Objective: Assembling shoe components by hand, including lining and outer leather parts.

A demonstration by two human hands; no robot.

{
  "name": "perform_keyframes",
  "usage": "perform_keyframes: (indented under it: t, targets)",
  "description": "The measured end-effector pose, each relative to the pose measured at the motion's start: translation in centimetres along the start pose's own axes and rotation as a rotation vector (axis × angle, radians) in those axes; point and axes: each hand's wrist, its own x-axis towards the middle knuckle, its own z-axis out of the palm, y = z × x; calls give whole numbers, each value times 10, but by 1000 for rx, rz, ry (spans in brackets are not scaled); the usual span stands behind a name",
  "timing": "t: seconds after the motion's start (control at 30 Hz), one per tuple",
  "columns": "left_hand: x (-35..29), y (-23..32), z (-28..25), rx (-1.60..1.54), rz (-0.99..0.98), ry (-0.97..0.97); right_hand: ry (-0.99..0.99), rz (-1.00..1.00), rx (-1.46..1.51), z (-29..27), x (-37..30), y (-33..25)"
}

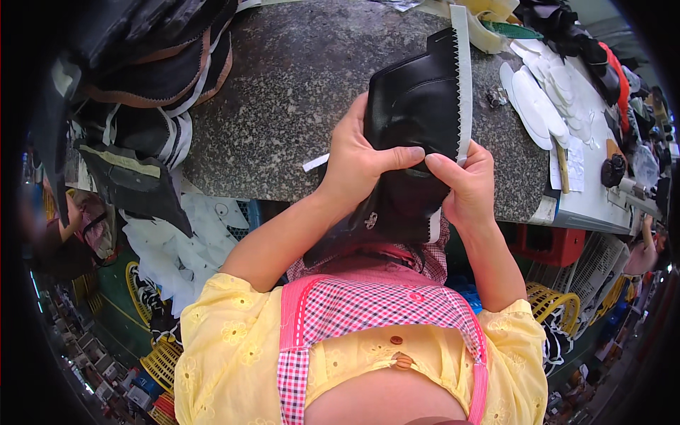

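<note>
Both hands grip a black leather boot upper (pixel 411 106) over the front edge of the stone-topped table (pixel 283 78). A white tape strip (pixel 462 78) with a toothed edge runs along its right side. My left hand (pixel 358 159) is closed on the left side, thumb on top and fingers hidden behind. From the right, my right hand (pixel 469 185) pinches the leather, its thumb tip close to the left thumb. The lower part of the upper, with a small metal ornament (pixel 370 220), hangs down over my apron (pixel 386 301).
Black leather pieces (pixel 149 71) with white and brown edging pile up at the left. White insole-shaped pieces (pixel 528 106) lie at the right, near a stick-like tool (pixel 562 168). Below stand a red crate (pixel 549 244) and a yellow basket (pixel 552 301). White sheeting (pixel 170 248) hangs at the left.
</note>
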Motion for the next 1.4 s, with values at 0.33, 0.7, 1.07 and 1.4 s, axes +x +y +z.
perform_keyframes:
  t: [0.33,0.7,1.07,1.4]
  targets:
    - [11,-1,-12,240,58,-99,34,38,64,-5,2,16]
    - [8,-13,-12,119,182,-53,81,-31,34,-3,6,21]
    - [0,13,-5,597,157,-243,79,44,89,-3,9,17]
    - [16,-3,-19,474,189,-123,4,51,232,-15,2,14]
